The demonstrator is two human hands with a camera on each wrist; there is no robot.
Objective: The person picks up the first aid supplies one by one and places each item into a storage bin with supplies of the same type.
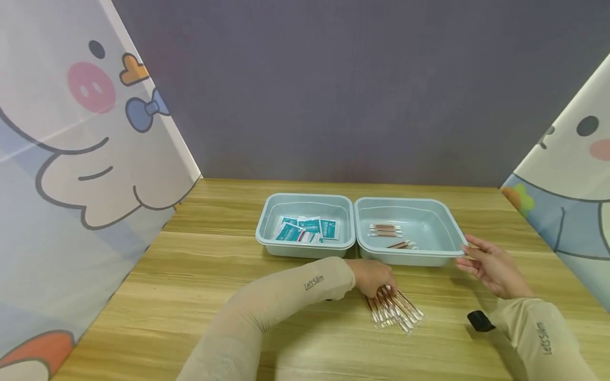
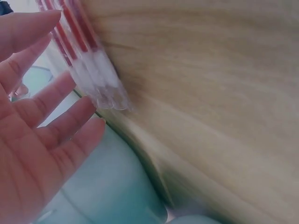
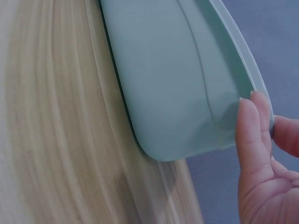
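Observation:
Clear-wrapped cotton swabs (image 1: 397, 308) with brown sticks and white tips lie in a fanned pile on the table. My left hand (image 1: 374, 278) is over the pile's far end. In the left wrist view, its fingers are spread and loosely bent, fingertips right at the wrapped swabs (image 2: 96, 77). My right hand (image 1: 493, 267) pinches the near right corner of the right-hand pale green basin (image 1: 410, 258), with its rim between thumb and fingers (image 3: 252, 135). More wrapped swabs (image 1: 385, 230) lie inside that basin in two small groups.
A matching basin (image 1: 305, 197) stands close beside it on the left, holding several teal-and-white sachets (image 1: 310, 225). A grey panel (image 1: 352, 95) rises behind the wooden table (image 1: 190, 275), with cartoon-printed panels at both sides. Beside the right sleeve is a small black object (image 1: 480, 320).

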